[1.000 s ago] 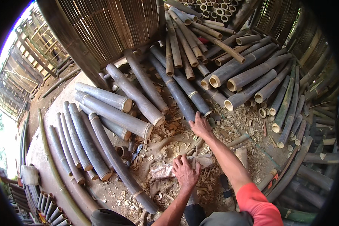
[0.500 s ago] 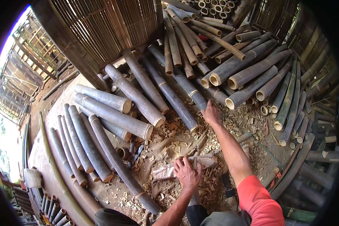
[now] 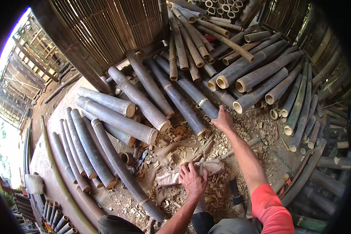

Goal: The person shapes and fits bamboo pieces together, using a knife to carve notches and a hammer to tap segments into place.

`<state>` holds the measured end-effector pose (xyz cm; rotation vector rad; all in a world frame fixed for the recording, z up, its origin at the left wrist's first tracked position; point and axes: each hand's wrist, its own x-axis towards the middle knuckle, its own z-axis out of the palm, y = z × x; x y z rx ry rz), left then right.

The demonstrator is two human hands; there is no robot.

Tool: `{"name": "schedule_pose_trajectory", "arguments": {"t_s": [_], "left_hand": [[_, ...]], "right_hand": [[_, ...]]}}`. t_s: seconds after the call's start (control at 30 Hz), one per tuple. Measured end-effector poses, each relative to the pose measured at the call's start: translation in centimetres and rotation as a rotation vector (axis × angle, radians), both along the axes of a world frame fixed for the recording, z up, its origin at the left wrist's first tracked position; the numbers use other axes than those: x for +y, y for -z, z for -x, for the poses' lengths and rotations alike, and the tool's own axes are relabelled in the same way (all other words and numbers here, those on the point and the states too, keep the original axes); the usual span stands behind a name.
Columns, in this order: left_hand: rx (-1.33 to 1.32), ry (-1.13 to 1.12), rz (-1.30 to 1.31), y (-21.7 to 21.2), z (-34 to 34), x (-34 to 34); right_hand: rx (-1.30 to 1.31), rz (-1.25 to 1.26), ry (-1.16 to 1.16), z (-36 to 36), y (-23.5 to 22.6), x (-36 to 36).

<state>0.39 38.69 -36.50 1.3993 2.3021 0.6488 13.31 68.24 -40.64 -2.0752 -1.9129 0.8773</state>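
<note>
Touching the near end of a dark bamboo pole (image 3: 195, 94) in the head view, my right hand (image 3: 224, 120) bends round its tip, how tightly I cannot tell, while my left hand (image 3: 193, 179) curls over a wood block (image 3: 167, 178), its grip equally unclear. The pole looks stiff, smooth and fairly light, probably best held near its ring (image 3: 202, 102). Another dark pole (image 3: 178, 99) lies just beside it, thin canes (image 3: 173, 58) cross its far part, and shavings (image 3: 257, 125) litter the ground (image 3: 168, 150).

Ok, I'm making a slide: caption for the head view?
Right hand at a dark bamboo pole's end, left hand on a pale block amid shavings.
</note>
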Motion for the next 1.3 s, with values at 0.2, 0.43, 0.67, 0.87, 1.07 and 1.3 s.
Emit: {"name": "schedule_pose_trajectory", "arguments": {"t_s": [0.2, 0.43, 0.67, 0.87, 1.07, 1.3], "left_hand": [[0.008, 0.009, 0.015, 0.1, 0.2, -0.1], [0.004, -0.006, 0.016, 0.2, 0.0, 0.0], [-0.022, 0.006, 0.008, -0.3, -0.1, 0.2], [0.019, 0.005, -0.007, 0.1, 0.1, -0.1], [0.003, -0.002, 0.006, 0.1, 0.5, -0.2], [0.022, 0.005, -0.013, 0.1, 0.0, -0.1]], "right_hand": [[-0.453, -0.48, -0.13, 0.3, 1.4, -1.6], [-0.142, -0.176, -0.138, -0.2, 1.3, -1.2], [-0.185, -0.349, -0.098, -0.7, 1.1, -1.8], [-0.173, -0.447, -0.287, 2.5, -1.5, -0.9], [-0.008, -0.114, -0.379, 8.3, 0.6, -4.1], [0.711, 0.233, -0.056, 6.8, 1.4, -1.8]]}}
